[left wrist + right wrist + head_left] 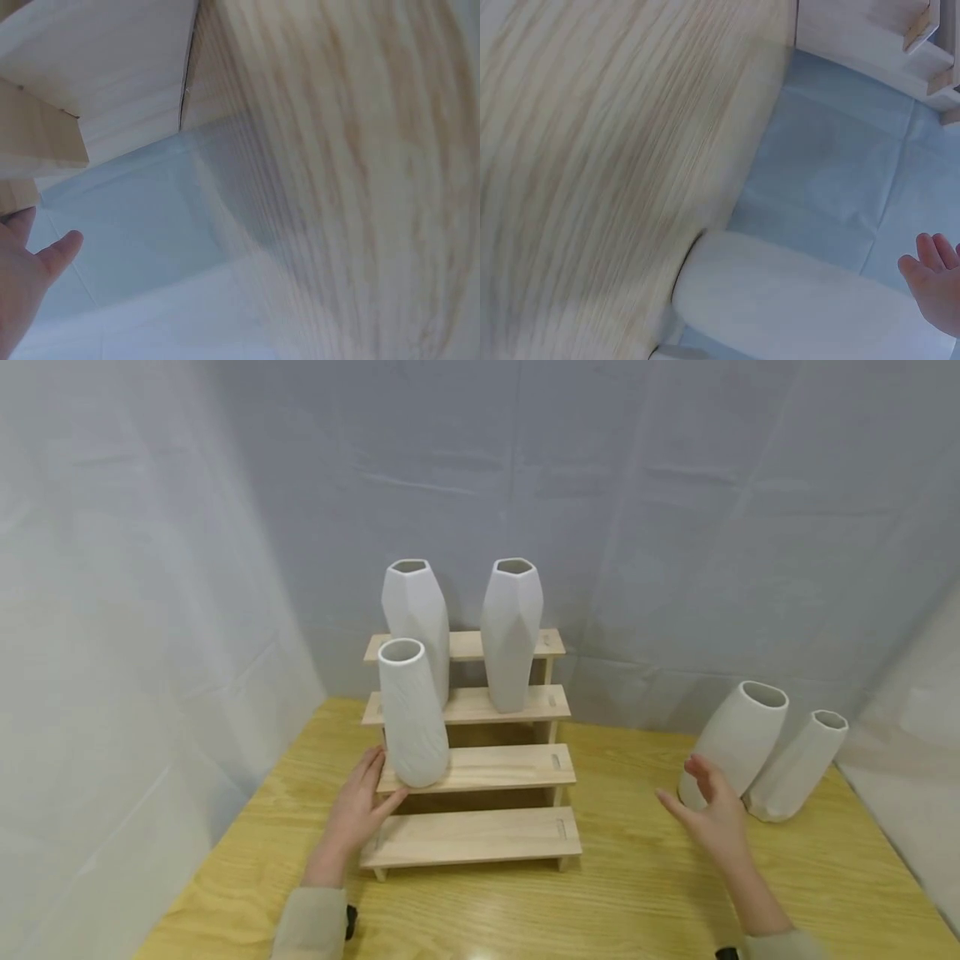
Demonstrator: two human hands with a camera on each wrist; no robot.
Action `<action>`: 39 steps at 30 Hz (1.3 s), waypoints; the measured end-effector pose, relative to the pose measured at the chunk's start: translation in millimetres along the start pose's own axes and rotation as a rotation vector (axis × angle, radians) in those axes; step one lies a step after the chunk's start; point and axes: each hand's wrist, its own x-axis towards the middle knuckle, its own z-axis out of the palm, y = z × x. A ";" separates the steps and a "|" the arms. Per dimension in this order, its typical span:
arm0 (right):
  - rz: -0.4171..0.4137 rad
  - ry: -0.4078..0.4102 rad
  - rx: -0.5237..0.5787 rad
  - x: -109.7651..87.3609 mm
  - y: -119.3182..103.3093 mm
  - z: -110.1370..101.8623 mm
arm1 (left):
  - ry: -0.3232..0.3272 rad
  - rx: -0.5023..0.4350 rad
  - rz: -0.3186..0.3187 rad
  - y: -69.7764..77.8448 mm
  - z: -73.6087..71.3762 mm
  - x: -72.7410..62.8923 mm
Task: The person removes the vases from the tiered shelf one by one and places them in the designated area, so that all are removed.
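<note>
On the second step from the bottom of a wooden stepped rack (487,768) stands a textured white vase (412,718), near the rack's left end. My left hand (356,814) is beside this vase's base at the step's edge, thumb and fingers spread; the left wrist view shows its fingers (60,251) extended by the wood. Off to the right, my right hand (712,818) is in front of a rounded white vase (738,735), thumb and fingers apart with nothing between them. In the right wrist view that hand (937,289) overlaps the upper part of the vase (780,296).
Two faceted white vases, one on the left (416,602) and one on the right (512,627), stand higher on the rack. A slimmer white vase (798,768) is right of the rounded one on the wooden table (615,893). Grey sheeting (637,527) hangs behind.
</note>
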 end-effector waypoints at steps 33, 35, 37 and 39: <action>-0.308 -0.180 0.132 8.1 -68.8 105.2 | -0.029 0.014 -0.021 2.1 -2.4 -1.5; -0.324 -0.185 0.132 8.2 -74.0 110.7 | -0.026 0.010 -0.017 1.6 -2.1 -1.1; -0.329 -0.203 0.122 8.7 -78.9 115.5 | -0.023 0.012 -0.012 0.9 -1.7 -0.6; -0.329 -0.218 0.124 9.7 -83.4 120.2 | -0.022 0.014 -0.008 0.4 -1.8 -0.2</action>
